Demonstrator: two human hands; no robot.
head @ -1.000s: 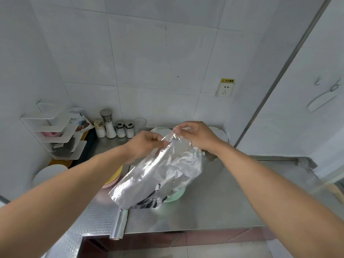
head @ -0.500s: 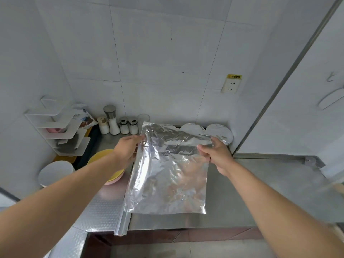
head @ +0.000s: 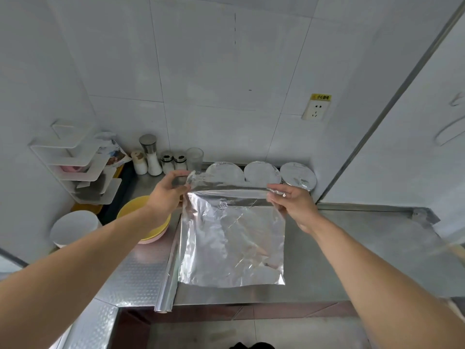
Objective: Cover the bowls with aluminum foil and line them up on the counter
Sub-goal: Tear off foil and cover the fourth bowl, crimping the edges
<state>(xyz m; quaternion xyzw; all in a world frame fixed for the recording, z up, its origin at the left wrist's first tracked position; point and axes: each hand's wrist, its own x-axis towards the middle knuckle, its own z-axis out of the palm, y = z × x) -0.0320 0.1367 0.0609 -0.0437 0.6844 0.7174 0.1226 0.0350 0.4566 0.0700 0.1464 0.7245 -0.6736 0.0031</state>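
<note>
**Foil sheet drawn flat above the tabletop**

My left hand (head: 167,195) and right hand (head: 293,204) each pinch an upper corner of the foil sheet (head: 234,238), fingers curled onto its top edge. A second ago the sheet was bunched between my hands over a green bowl; it now hangs spread and nearly flat, hiding that bowl. Three foil-covered bowls (head: 261,172) stand in a row at the wall. The yellow bowl (head: 141,217) and white bowl (head: 74,229) remain uncovered. The foil roll (head: 171,278) lies left of the sheet. Judged next: lowering onto a bowl.
</note>
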